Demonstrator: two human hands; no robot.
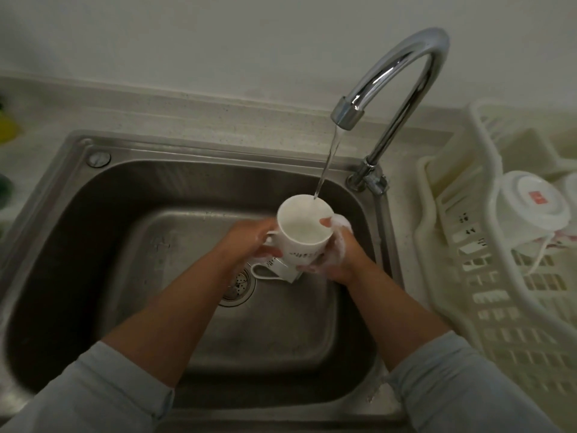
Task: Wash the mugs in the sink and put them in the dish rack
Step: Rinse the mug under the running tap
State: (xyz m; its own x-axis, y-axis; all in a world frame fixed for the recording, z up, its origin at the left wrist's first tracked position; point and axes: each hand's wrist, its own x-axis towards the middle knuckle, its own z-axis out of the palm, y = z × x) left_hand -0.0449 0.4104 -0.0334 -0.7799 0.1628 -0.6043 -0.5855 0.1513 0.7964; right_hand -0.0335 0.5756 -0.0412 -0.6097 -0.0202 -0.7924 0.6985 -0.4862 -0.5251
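Observation:
A white mug (304, 229) with dark lettering is held upright over the steel sink (93, 220), its mouth under the running water from the tap (402, 76). My left hand (249, 242) grips the mug by its handle side. My right hand (335, 248), covered in soap foam, wraps round the mug's right side with the thumb over the rim. A second white mug (274, 271) lies on its side on the sink floor under my hands, partly hidden. Another white mug (530, 210) rests upside down in the cream plastic dish rack (499, 310) on the right.
The drain strainer (239, 284) sits in the sink floor left of the lying mug. A yellow-green object (7, 126) lies at the left edge on the counter. The wall stands right behind the tap.

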